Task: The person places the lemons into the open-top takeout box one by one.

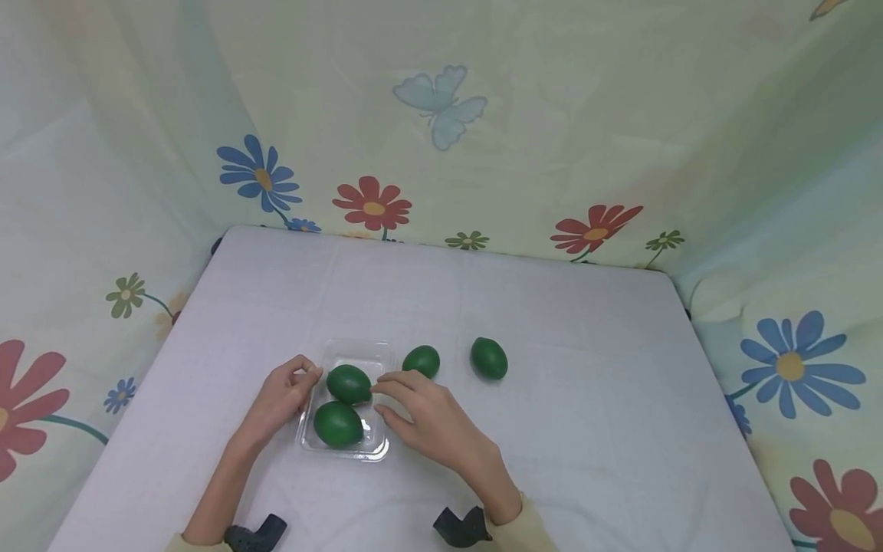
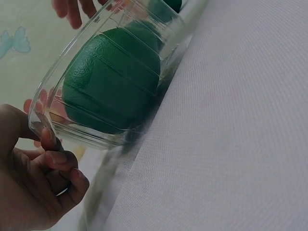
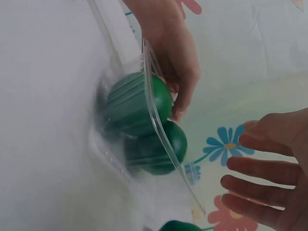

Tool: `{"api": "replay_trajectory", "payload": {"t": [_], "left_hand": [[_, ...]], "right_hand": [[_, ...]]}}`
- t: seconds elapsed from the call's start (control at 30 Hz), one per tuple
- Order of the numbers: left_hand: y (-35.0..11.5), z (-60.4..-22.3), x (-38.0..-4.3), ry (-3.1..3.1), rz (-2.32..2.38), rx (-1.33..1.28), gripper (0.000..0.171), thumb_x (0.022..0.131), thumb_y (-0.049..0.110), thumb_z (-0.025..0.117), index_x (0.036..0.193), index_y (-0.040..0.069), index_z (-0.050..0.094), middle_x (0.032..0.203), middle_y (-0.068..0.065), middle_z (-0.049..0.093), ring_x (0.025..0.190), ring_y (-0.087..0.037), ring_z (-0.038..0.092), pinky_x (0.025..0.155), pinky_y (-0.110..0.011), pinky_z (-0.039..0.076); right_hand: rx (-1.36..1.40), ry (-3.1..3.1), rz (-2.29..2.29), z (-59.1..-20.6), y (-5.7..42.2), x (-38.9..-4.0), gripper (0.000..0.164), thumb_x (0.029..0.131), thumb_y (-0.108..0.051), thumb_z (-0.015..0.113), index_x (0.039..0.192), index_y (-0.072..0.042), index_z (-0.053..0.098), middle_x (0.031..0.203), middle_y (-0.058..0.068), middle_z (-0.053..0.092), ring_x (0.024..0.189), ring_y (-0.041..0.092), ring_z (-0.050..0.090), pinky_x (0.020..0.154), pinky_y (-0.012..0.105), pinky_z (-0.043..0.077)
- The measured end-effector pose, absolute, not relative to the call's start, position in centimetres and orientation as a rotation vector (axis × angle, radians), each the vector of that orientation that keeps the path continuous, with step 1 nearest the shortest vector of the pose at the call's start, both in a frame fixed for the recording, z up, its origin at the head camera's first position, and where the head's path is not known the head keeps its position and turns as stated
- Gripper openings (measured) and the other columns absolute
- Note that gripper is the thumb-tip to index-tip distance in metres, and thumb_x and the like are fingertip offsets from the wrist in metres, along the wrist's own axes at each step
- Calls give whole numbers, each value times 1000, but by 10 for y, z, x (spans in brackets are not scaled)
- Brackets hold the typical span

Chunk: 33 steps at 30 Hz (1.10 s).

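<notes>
A clear plastic container (image 1: 343, 455) sits on the table with two green limes inside, a far lime (image 1: 349, 384) and a near lime (image 1: 338, 424). My left hand (image 1: 279, 397) pinches the container's left rim between thumb and fingers, as the left wrist view shows up close. Over the container's right side is my right hand (image 1: 433, 422), its fingers spread and holding nothing. In the right wrist view those fingers (image 3: 262, 171) stand apart from the limes. Outside the container, a third lime (image 1: 421, 359) lies just beyond my right hand, partly covered by it.
Farther right on the white-covered table (image 1: 593, 429) lies another lime (image 1: 489, 358). A curtain (image 1: 510, 176) printed with flowers and a butterfly hangs behind the table and along both sides. Dark straps (image 1: 462, 527) sit at my wrists.
</notes>
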State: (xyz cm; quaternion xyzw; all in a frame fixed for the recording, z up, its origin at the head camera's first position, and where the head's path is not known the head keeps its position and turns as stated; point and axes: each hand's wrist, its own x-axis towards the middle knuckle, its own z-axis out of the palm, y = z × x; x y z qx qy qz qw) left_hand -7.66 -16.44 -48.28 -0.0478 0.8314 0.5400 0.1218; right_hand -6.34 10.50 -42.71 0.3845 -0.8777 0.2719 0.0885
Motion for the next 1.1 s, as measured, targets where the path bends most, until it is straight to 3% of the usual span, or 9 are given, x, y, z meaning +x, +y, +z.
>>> {"api": "replay_trajectory", "payload": {"t": [0.33, 0.53, 0.83, 1.1], "left_hand": [[-166, -484, -77, 2448, 1559, -139, 26, 105, 27, 56, 101, 2, 57, 53, 5, 45, 50, -12, 42, 51, -26, 37], [-167, -485, -78, 2436, 1563, -134, 26, 105, 28, 56, 100, 2, 57, 53, 4, 45, 51, -12, 42, 52, -26, 37], [-167, -482, -78, 2431, 1557, -135, 26, 105, 28, 57, 103, 2, 57, 53, 4, 45, 50, -12, 43, 51, -26, 37], [-167, -483, -79, 2433, 1557, -123, 27, 105, 29, 57, 103, 3, 57, 53, 4, 46, 50, -12, 43, 51, -26, 38]], "right_hand": [[1042, -2581, 871, -414, 147, -62, 30, 89, -12, 81, 118, -10, 72, 121, 4, 72, 115, 18, 68, 94, 30, 56], [945, -2592, 744, -415, 174, -78, 36, 86, -12, 84, 119, -10, 72, 124, 9, 71, 116, 24, 66, 93, 38, 57], [742, -2787, 537, -440, 200, -105, 63, 76, -20, 93, 131, -6, 65, 140, 23, 59, 127, 45, 57, 102, 59, 48], [568, -2946, 508, -467, 214, -120, 70, 79, -25, 92, 138, -7, 59, 146, 26, 53, 131, 48, 53, 103, 61, 47]]}}
